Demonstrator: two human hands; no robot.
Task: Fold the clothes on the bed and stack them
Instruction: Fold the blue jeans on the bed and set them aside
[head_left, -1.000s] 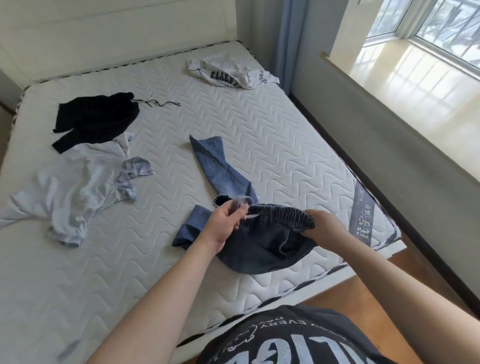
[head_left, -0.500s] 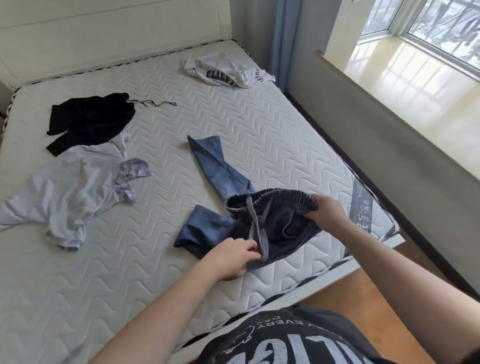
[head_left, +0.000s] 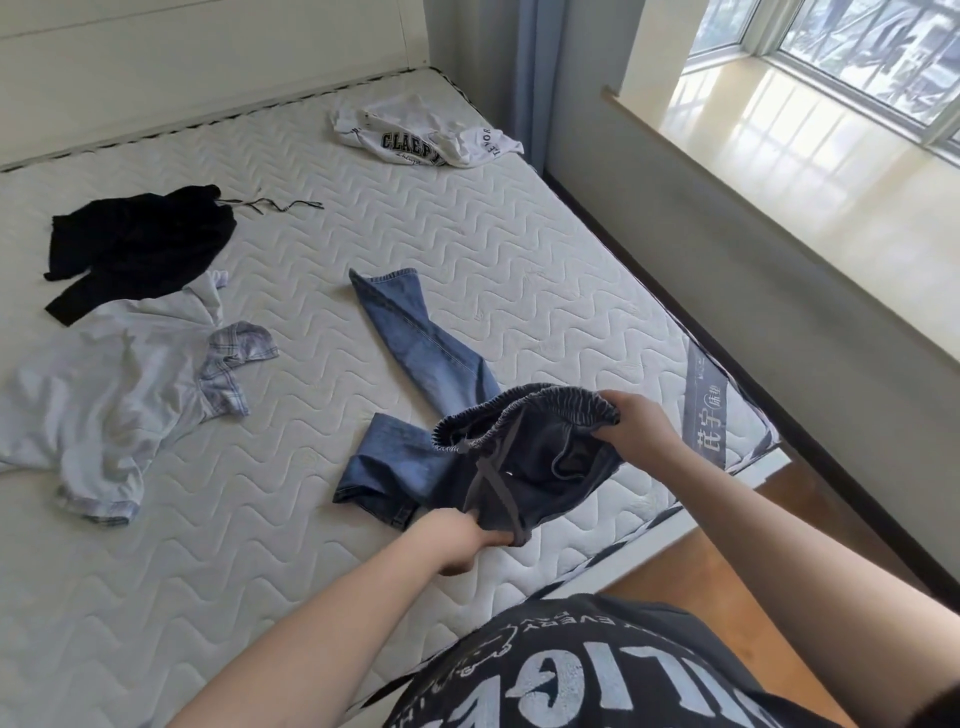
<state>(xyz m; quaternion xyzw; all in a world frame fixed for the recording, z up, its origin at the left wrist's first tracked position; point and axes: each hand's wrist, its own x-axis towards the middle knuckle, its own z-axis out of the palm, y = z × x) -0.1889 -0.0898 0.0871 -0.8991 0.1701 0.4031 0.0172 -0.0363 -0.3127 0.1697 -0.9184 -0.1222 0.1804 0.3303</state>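
Jeans (head_left: 436, 358), blue denim with a dark elastic waistband, partly lifted off the white quilted mattress (head_left: 519, 260) between both hands. Right hand (head_left: 641, 428) curled round the right end of the gathered waistband, holding it raised and open. Left hand (head_left: 457, 535) closed round the lower fabric beside the grey drawstring (head_left: 493, 483), low and close to the mattress surface. One leg stretched away beyond the hands toward the headboard; the other bunched just left of the left hand. Well left of the left hand, pale shirt with plaid collar and cuffs (head_left: 119, 384), crumpled flat. Beyond that, touching its far edge, black garment (head_left: 140, 249) with a thin cord trailing right. Far beyond the right hand, near the top corner of the mattress, white lettered top (head_left: 431, 135) in a heap. Right of the right hand, grey mattress label (head_left: 709, 410) at the edge, then wall and sunlit windowsill (head_left: 805, 171).
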